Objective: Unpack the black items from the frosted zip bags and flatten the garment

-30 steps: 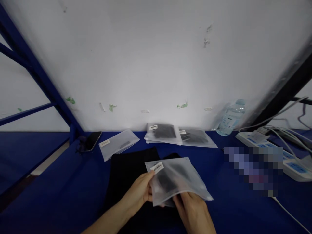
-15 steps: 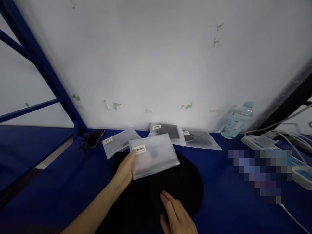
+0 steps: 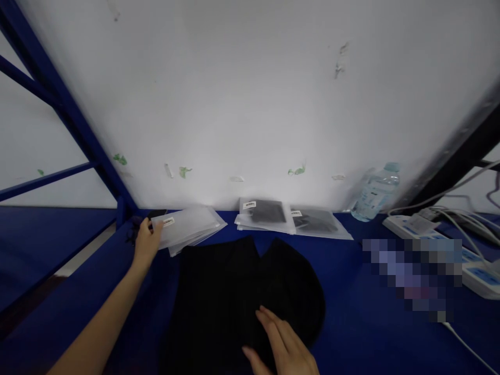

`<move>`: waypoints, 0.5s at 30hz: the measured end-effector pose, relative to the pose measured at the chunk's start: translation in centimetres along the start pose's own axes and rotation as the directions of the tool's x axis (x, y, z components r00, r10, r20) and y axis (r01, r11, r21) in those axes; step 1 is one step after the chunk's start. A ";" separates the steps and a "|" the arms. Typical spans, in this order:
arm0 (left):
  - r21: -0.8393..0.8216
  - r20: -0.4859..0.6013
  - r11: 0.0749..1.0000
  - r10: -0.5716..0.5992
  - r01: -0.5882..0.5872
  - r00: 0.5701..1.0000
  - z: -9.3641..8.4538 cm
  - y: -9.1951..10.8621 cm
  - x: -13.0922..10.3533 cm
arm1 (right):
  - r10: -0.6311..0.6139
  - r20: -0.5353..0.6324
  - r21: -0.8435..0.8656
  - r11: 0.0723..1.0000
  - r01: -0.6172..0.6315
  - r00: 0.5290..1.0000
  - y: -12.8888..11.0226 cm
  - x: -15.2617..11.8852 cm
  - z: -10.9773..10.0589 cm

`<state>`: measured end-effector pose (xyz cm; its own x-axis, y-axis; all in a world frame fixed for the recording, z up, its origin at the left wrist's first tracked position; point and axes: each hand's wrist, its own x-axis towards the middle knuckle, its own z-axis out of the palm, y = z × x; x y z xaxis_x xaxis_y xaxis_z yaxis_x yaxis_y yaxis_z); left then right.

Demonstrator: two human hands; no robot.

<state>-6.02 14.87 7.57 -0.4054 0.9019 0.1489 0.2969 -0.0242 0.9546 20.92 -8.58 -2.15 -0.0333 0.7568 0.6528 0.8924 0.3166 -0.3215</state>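
A frosted plastic bag with a barcode label (image 3: 191,225) lies over other bags at the left by the wall. My left hand (image 3: 147,240) pinches its left end, beside the label. Black fabric (image 3: 219,297) is spread on the blue table in front of me, with a notch in its far edge. My right hand (image 3: 284,341) rests on the fabric's lower right part, fingers apart and holding nothing. Two more labelled bags with dark contents, one left (image 3: 267,212) and one right (image 3: 318,223), lie beyond the fabric against the wall.
A phone (image 3: 156,213) lies partly hidden behind my left hand. At the right stand a water bottle (image 3: 375,194) and a white power strip (image 3: 478,276) with cables. A pixelated patch covers something beside it. A blue frame (image 3: 84,130) rises at the left.
My left hand has carried the bag from above the black fabric left onto the bags by the wall. The fabric's far edge now shows. My right thumb has spread farther out.
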 end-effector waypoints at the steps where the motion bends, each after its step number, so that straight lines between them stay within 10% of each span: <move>1: 0.053 0.012 0.994 0.090 -0.090 0.996 0.2 0.0 -1.2 | -0.004 0.010 0.001 1.000 0.004 1.000 -0.1 0.3 -0.2; 6: 0.216 0.304 0.868 0.376 -0.447 0.876 2.2 -1.0 -8.4 | 0.028 0.088 0.025 0.999 -0.030 0.996 -0.7 1.9 -1.4; 8: 0.410 0.421 0.605 0.539 -0.683 0.729 2.4 -2.0 -9.3 | 0.048 0.118 0.033 0.998 -0.053 0.992 -0.8 2.3 -1.8; 10: 0.498 0.434 0.457 0.604 -0.737 0.668 2.0 -3.1 -8.2 | 0.042 0.149 0.032 0.998 -0.047 0.988 -0.8 2.3 -1.9; 15: 0.523 0.424 0.425 0.623 -0.739 0.658 0.5 -4.4 -3.6 | 0.066 0.128 0.016 0.998 -0.069 0.990 -0.8 1.7 -1.2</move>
<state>-5.40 11.99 2.69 0.2844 0.7611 0.5830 0.8776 -0.4514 0.1612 20.71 -8.26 0.00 -0.0318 0.8432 0.5367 0.8854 0.2729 -0.3762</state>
